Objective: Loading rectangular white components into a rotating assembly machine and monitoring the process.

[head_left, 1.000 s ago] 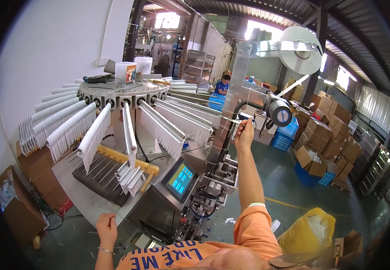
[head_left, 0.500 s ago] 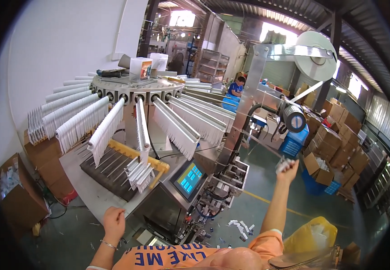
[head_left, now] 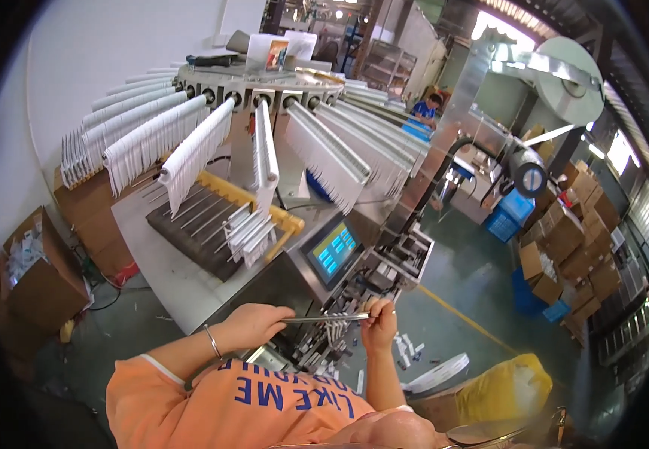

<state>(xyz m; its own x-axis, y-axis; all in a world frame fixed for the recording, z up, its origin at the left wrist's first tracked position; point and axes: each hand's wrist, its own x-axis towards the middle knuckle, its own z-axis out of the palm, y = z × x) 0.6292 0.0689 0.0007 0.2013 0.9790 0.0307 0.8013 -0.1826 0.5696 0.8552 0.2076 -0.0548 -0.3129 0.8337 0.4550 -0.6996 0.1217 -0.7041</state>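
Observation:
My left hand (head_left: 261,325) is closed on one end of a thin metal rod (head_left: 313,319), held level in front of my chest. The fingers of my right hand (head_left: 379,322) are closed round the rod's other end. Whether anything else is in the right hand I cannot make out. Just beyond the rod stands a steel machine with a lit touch screen (head_left: 332,251). To its left, a wood-edged rack of rods (head_left: 205,224) lies on a metal table, with a bunch of white strips (head_left: 250,233) at its right end.
A round turntable (head_left: 257,78) carries radiating bars hung with rows of white strips (head_left: 197,153). A white roll (head_left: 568,81) sits on a steel arm at right. Cardboard boxes (head_left: 564,232) and a yellow bag (head_left: 504,389) stand right. A co-worker (head_left: 425,112) sits farther back.
My right hand has come in from far right, where it held something whitish. My left hand has moved right and up. Both now grip the metal rod. The view has shifted.

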